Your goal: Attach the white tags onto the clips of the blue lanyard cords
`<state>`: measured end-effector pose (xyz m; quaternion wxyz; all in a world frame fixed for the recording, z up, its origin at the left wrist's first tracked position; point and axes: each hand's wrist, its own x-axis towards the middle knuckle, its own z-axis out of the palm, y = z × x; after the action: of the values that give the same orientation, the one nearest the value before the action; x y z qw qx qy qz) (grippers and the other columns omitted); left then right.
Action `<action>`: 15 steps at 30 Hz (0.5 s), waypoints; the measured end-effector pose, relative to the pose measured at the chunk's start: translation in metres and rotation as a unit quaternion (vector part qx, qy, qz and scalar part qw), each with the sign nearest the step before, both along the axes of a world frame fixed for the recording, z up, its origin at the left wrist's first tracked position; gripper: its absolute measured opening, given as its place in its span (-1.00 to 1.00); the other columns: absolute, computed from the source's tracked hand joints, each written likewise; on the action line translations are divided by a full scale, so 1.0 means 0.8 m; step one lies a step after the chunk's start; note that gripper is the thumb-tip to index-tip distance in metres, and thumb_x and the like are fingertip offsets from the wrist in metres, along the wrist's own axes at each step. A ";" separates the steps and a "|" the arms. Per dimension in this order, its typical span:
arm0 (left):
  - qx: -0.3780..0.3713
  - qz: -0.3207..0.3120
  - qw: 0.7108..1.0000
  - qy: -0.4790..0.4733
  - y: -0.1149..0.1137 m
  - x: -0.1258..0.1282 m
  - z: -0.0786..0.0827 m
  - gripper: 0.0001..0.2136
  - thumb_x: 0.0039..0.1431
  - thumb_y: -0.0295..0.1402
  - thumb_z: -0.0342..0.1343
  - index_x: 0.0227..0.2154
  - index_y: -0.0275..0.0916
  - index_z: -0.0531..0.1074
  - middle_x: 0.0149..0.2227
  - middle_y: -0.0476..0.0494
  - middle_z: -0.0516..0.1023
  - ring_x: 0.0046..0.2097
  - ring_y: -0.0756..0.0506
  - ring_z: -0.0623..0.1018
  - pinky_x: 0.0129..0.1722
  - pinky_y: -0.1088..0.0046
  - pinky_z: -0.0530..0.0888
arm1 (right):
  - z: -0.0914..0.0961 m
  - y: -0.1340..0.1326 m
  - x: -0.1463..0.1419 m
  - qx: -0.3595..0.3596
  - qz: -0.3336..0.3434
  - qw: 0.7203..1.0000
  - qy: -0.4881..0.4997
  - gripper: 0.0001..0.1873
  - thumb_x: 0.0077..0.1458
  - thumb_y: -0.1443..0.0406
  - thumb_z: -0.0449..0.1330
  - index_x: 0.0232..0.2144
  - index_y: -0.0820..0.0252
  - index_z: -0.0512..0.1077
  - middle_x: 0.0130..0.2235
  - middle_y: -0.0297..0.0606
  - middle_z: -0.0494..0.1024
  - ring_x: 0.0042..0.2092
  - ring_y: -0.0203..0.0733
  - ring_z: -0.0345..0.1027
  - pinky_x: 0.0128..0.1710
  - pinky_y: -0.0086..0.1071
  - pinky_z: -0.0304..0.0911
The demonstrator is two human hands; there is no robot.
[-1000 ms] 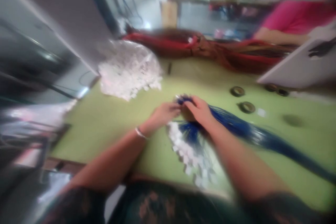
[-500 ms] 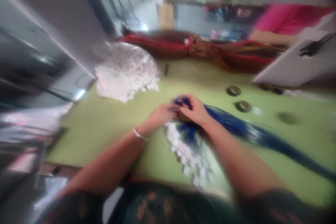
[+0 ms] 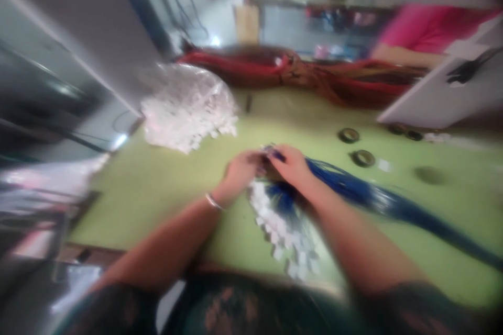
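Observation:
The picture is smeared by motion. A long bundle of blue wires (image 3: 369, 196) lies across the green table (image 3: 157, 178), its near ends tipped with white connectors (image 3: 285, 233). My left hand (image 3: 241, 170) and my right hand (image 3: 293, 165) meet over the bundle's end, fingers curled and pinched on a few of the blue wires. A thin bracelet sits on my left wrist.
A clear bag of white connectors (image 3: 186, 107) lies at the back left. Red and brown wire bundles (image 3: 306, 73) stretch along the far edge. Two tape rolls (image 3: 356, 146) sit right of the hands. A white board (image 3: 444, 97) and a person in pink (image 3: 428, 31) are at the far right.
Both hands stay together at the wire ends with only small shifts; the left hand has lifted slightly toward the right. The view has wobbled a little.

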<state>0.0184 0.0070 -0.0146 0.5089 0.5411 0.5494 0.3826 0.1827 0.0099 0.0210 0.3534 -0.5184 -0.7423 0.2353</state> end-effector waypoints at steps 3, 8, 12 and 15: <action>0.014 0.036 0.999 -0.013 -0.001 0.000 -0.006 -0.72 0.11 -0.49 0.09 -0.10 -0.22 0.49 -0.31 -0.15 0.63 -0.40 -0.04 0.58 -0.31 0.36 0.57 | -0.003 -0.002 -0.001 -0.006 0.045 0.997 -0.059 -0.77 0.04 0.39 0.18 -0.22 0.15 0.54 -0.15 -0.21 0.61 -0.10 -0.11 0.46 -0.03 -0.24 0.29; 0.050 0.069 0.996 0.017 -0.001 -0.002 -0.008 -0.65 0.08 -0.51 0.12 -0.04 -0.13 0.42 -0.22 -0.12 0.63 -0.27 -0.11 0.59 -0.25 0.31 0.57 | 0.007 -0.008 -0.002 -0.017 0.086 0.992 -0.092 -0.66 0.04 0.27 0.24 -0.08 0.15 0.46 -0.09 -0.17 0.57 -0.09 -0.08 0.44 -0.06 -0.22 0.29; 0.068 0.049 0.996 -0.002 0.002 -0.002 -0.005 -0.70 0.11 -0.45 0.14 -0.06 -0.18 0.44 -0.17 -0.16 0.62 -0.14 -0.14 0.59 -0.13 0.28 0.55 | 0.009 -0.011 -0.005 0.001 0.090 0.981 -0.169 -0.62 0.05 0.25 0.23 -0.06 0.23 0.41 -0.07 -0.08 0.55 -0.09 -0.03 0.43 -0.10 -0.23 0.28; 0.053 0.018 0.998 -0.043 0.007 -0.003 0.001 -0.69 0.13 -0.40 0.14 -0.03 -0.20 0.44 -0.14 -0.19 0.62 -0.12 -0.14 0.59 -0.08 0.27 0.54 | 0.004 -0.009 -0.003 -0.021 0.037 0.975 -0.216 -0.76 0.07 0.36 0.16 -0.17 0.19 0.46 -0.18 -0.12 0.60 -0.19 -0.05 0.47 -0.19 -0.27 0.29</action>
<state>0.0159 0.0127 -0.0141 0.4954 0.5403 0.5159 0.4433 0.1801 0.0029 0.0240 0.1643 -0.5367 -0.8146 0.1462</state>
